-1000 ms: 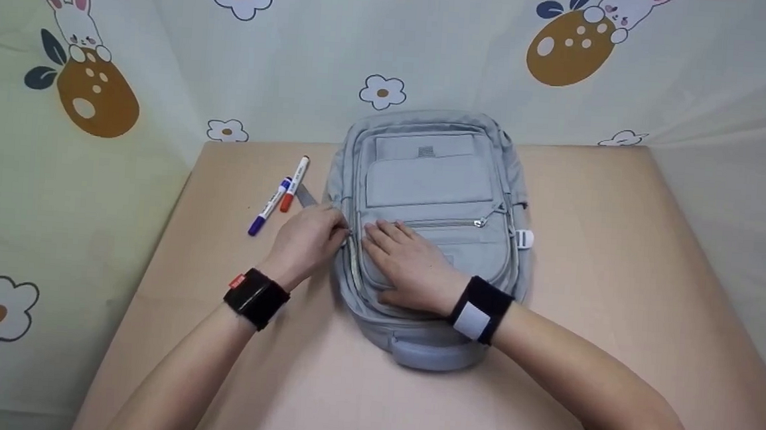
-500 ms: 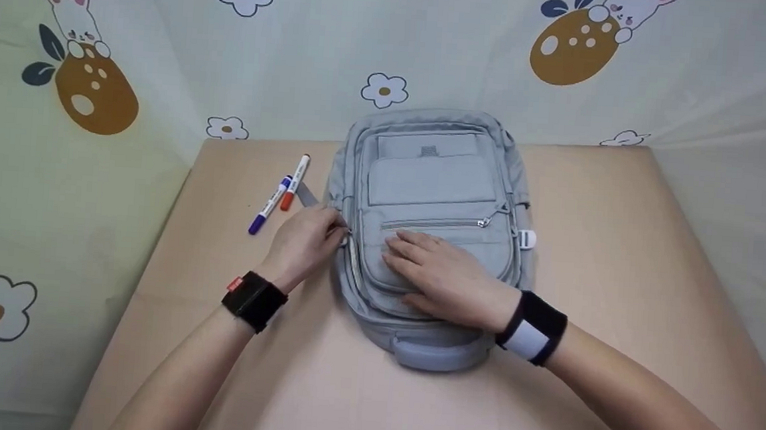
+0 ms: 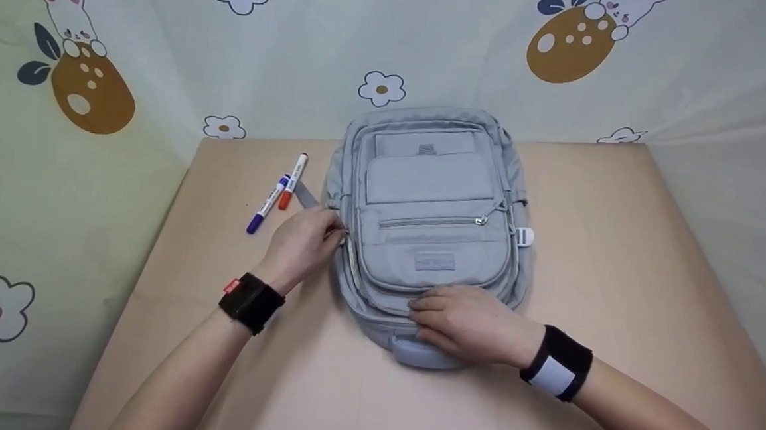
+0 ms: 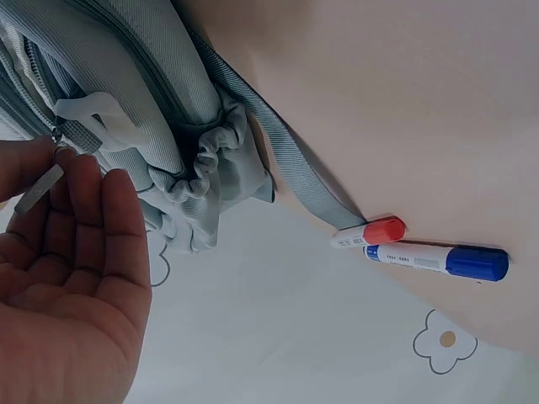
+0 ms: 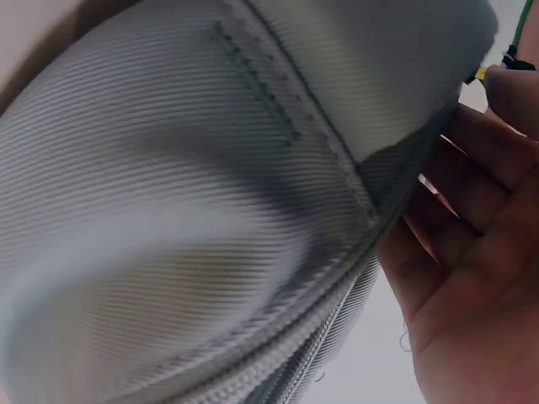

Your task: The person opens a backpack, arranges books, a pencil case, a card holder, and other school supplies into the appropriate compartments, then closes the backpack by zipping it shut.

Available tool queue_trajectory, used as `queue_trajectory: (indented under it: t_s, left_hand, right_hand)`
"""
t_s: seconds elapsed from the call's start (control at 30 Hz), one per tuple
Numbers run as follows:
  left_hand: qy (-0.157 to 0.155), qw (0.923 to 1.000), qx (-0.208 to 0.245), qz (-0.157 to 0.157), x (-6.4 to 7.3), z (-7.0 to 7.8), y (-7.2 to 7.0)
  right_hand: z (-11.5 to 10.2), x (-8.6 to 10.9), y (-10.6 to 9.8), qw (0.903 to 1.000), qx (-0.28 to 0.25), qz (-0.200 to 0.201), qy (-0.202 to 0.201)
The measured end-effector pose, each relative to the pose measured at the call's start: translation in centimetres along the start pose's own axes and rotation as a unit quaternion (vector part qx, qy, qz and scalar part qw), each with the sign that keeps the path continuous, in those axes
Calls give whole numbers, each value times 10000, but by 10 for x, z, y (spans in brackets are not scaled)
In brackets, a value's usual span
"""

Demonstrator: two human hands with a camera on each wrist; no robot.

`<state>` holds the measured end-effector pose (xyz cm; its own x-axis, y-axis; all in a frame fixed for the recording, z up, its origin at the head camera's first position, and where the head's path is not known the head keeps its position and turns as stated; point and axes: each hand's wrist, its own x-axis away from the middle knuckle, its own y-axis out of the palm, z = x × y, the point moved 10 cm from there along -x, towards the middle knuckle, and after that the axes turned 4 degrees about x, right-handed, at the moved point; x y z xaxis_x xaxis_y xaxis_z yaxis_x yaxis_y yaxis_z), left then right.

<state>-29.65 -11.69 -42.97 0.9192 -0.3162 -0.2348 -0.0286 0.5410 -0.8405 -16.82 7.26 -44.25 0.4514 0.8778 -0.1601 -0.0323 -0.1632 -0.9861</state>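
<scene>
You appear to be working the small, flat grey zipper pull point(image 4: 40, 188) on the light-grey fabric backpack point(image 3: 428, 181), which lies near the centre of the frame on the tan tabletop point(image 3: 280, 375). At the bag's left edge, your left hand point(image 3: 305, 240) pinches that pull. Lower right of centre, your right hand point(image 3: 473, 323) rests relaxed fingers on the bag, gripping nothing visible. Your next move likely calls for a firm pinch and steadied fabric.
</scene>
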Motion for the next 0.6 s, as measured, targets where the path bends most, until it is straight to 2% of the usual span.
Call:
queue_trajectory:
  t_s: [0.23,0.43,0.6]
  left_hand:
    - [20,9999,-92,-97,9,5,1]
    - [280,9991,-241,-203,22,19,4]
    - [444,9977,-256,-435,34,30,10]
  right_hand:
    - [1,-3,9,9995,237,-198,101]
    - [1,-4,10,9996,172,-206,108]
    - [1,-4,10,9996,199,-181,108]
